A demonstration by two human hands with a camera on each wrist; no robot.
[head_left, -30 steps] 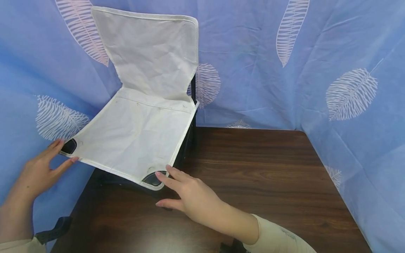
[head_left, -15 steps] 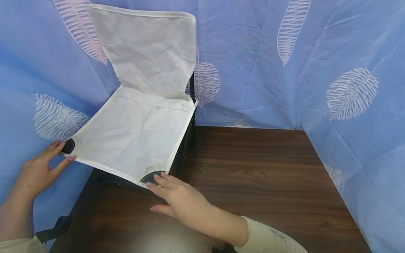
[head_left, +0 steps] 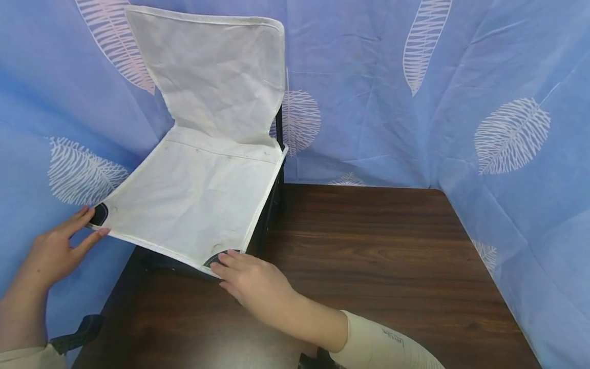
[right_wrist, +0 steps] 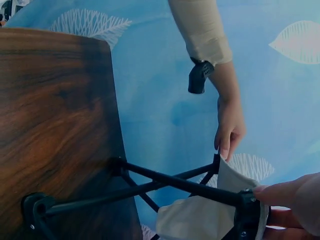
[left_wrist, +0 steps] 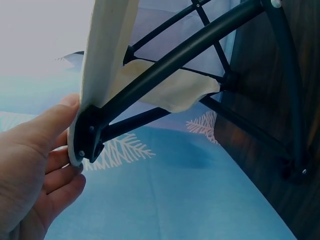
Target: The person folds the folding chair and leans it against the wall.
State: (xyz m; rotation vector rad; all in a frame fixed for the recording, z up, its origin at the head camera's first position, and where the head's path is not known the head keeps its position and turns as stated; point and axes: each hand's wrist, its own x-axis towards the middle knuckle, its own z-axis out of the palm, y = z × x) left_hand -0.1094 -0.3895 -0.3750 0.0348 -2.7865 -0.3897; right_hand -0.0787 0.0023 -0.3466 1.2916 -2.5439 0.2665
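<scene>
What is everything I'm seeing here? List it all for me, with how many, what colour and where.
Folding chair: one, white fabric seat and back, standing at the table's left rear.
Chair frame: one, black metal tubes under the seat, black corner caps at the front.
Table: one, dark brown wood grain, under the chair.
Backdrop cloth: one, blue with white leaf prints, behind and along both sides.
Wrist straps: two, black, one on each forearm.
Sleeves: two, cream, at the bottom edge.
Left hand: one, fingers on the seat's front left corner.
Right hand: one, fingers on the seat's front right corner.
</scene>
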